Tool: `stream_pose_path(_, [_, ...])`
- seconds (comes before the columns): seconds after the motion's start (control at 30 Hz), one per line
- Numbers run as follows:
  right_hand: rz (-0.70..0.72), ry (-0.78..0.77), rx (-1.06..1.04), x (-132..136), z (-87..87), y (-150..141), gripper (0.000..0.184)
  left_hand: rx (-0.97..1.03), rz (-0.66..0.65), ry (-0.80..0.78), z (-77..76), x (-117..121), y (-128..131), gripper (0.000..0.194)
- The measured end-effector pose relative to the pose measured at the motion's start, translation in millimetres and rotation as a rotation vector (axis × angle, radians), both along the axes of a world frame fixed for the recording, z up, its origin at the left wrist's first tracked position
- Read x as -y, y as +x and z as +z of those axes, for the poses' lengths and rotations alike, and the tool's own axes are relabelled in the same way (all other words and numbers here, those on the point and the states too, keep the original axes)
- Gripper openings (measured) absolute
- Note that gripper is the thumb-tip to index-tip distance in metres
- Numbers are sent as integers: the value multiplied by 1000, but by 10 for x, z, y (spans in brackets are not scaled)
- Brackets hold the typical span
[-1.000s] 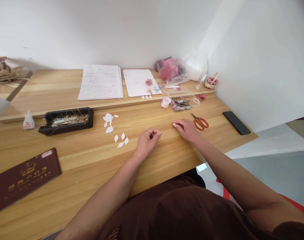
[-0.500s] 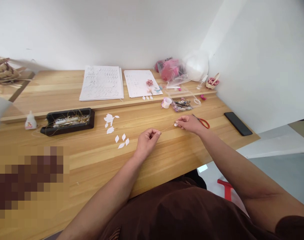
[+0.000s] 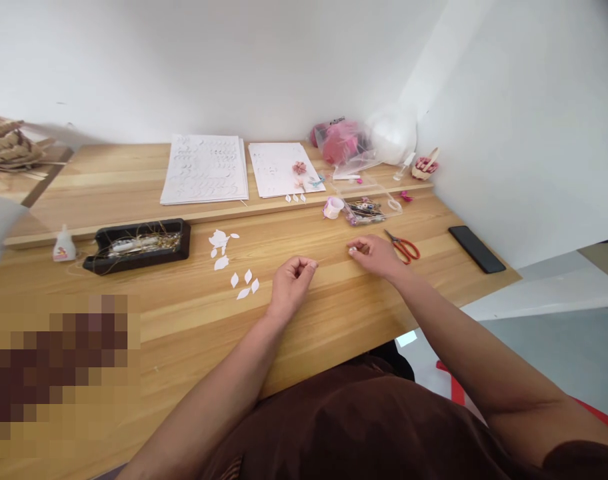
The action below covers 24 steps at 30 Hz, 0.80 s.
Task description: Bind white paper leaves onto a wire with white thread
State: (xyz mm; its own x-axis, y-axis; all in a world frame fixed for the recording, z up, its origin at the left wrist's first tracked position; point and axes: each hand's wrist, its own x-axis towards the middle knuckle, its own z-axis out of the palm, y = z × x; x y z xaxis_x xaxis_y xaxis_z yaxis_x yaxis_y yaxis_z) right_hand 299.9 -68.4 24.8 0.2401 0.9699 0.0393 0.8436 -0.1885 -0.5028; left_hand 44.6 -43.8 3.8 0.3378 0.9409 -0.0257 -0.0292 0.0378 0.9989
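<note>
Bright, soft light fills the white wall (image 3: 234, 73), while coarse pixelation blots the table (image 3: 194, 347) at lower left.

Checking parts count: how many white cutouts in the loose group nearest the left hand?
4, all to the left of the left hand: leftmost cutout, top cutout, rightmost cutout, bottom cutout. Each outline shows; none looks hidden.

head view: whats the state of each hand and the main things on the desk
left hand, pinched shut; too small to tell on what
right hand, pinching a small white piece
scissors, lying; blade gap unclear
white petals, loose, lying
phone, lying flat, dark
black tray, uncovered, with contents
white bottle, upright
papers, stacked flat
</note>
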Motion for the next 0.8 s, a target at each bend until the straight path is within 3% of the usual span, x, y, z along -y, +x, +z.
stream_pose_path(0.3, [-13,139,128,20,-106,-60,43,37,-7,2,8,6,10,25])
stream_pose_path(0.5, [-72,248,171,8,-253,-201,29,101,7,15,48,33,-8,30])
stream_pose_path(0.8, [-114,225,123,-27,-223,-177,26,84,174,77,13,9,-80,37])
